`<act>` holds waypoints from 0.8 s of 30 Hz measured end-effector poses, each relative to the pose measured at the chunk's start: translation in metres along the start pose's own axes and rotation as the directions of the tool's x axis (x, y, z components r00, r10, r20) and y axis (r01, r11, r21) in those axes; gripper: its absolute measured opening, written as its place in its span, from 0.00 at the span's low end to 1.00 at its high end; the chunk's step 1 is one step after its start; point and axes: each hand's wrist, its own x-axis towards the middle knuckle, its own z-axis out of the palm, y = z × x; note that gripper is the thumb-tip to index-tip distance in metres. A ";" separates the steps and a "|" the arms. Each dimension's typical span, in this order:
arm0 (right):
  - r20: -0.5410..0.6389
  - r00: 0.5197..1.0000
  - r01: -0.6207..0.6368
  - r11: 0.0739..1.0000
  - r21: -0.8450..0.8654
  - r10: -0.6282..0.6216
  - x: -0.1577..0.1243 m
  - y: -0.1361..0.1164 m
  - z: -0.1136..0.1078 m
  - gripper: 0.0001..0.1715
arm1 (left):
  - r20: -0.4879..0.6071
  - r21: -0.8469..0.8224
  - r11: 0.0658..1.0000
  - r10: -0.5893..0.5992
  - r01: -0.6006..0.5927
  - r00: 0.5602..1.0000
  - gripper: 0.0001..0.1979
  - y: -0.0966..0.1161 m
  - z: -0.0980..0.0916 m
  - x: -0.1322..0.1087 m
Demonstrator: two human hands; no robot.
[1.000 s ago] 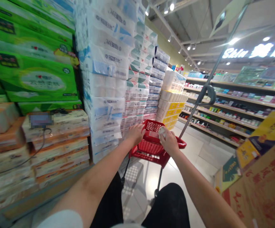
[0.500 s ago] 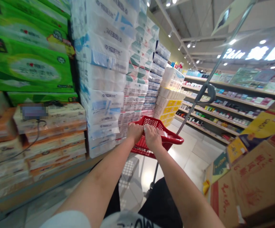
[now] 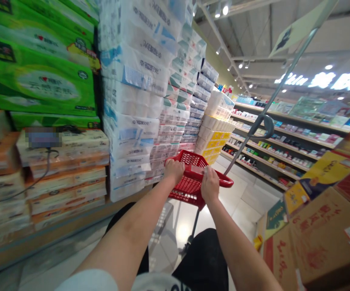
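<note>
Room to move lies on the cart's right, where a strip of floor (image 3: pixel 238 206) runs up to the edge of the cartons (image 3: pixel 317 238); on its left it is tighter, with white packs (image 3: pixel 135 141) stacked close by and a low ledge (image 3: pixel 59 228) along their foot. A pole (image 3: pixel 243 147) slants up beyond the handle's right end; whether they touch cannot be told. The cart (image 3: pixel 189 198) stands straight ahead of the person, its basket reaching away, its handle (image 3: pixel 193 171) crosswise and dipping to the right in view. The left hand (image 3: pixel 175 170) is curled round the handle near its left end; the right hand (image 3: pixel 210 185) grips it farther along. Handle and basket are glossy red, the basket walls a mesh of small holes; the floor is smooth, shiny tile, the packs soft film, the cartons boxy cardboard.
</note>
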 end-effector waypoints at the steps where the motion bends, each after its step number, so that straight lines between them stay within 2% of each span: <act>1: 0.046 0.997 0.062 0.998 0.003 -0.062 0.002 -0.015 0.004 0.25 | 0.000 0.001 1.000 0.007 -0.007 1.000 0.22 0.001 0.000 0.000; 3: 0.138 0.977 0.164 0.986 0.003 -0.163 0.005 -0.039 0.009 0.26 | 0.021 -0.002 1.000 0.024 -0.024 0.999 0.20 0.002 -0.001 0.000; 5: 0.213 0.952 0.228 0.974 -0.004 -0.222 0.007 -0.050 0.008 0.28 | 0.046 -0.014 0.999 0.038 -0.037 0.998 0.18 0.001 -0.001 -0.001; 8: 0.281 0.925 0.271 0.962 -0.013 -0.257 0.007 -0.040 -0.005 0.29 | 0.036 -0.024 0.999 0.023 -0.022 0.999 0.19 -0.002 -0.001 -0.001; 10: 0.285 0.934 0.233 0.972 -0.025 -0.216 0.007 -0.022 -0.016 0.28 | 0.015 -0.023 1.000 0.003 -0.002 1.000 0.22 -0.002 0.001 -0.001; 12: 0.238 0.967 0.102 0.994 -0.050 -0.087 0.007 -0.003 -0.026 0.27 | 0.011 -0.025 1.000 -0.007 0.007 1.000 0.23 -0.002 0.003 0.000; 14: 0.159 0.983 -0.089 0.995 -0.044 0.095 0.010 0.012 -0.035 0.26 | 0.018 -0.028 1.000 -0.006 0.006 1.000 0.23 -0.002 0.004 0.001; 16: 0.078 0.953 -0.297 0.955 0.027 0.294 0.019 0.020 -0.043 0.27 | 0.016 -0.028 1.000 -0.009 0.009 1.000 0.23 -0.001 0.005 0.002; 18: 0.077 0.886 -0.463 0.868 0.180 0.456 0.032 0.020 -0.051 0.29 | 0.007 -0.028 1.000 -0.011 0.011 1.000 0.23 -0.001 0.006 0.002; 20: 0.246 0.822 -0.569 0.738 0.362 0.513 0.045 0.017 -0.059 0.28 | -0.001 -0.030 1.000 -0.004 0.004 1.000 0.23 -0.001 0.006 0.003; 22: 0.483 0.766 -0.635 0.611 0.473 0.423 0.055 0.016 -0.064 0.25 | 0.001 -0.029 1.000 -0.001 0.001 1.000 0.23 -0.001 0.005 0.002; 23: 0.558 0.744 -0.651 0.589 0.479 0.368 0.057 0.016 -0.066 0.22 | 0.005 -0.024 1.000 -0.002 0.002 1.000 0.22 -0.001 0.005 0.001; 24: 0.589 0.733 -0.650 0.606 0.458 0.341 0.059 0.018 -0.066 0.19 | 0.008 -0.018 1.000 -0.004 0.004 1.000 0.22 -0.001 0.004 0.001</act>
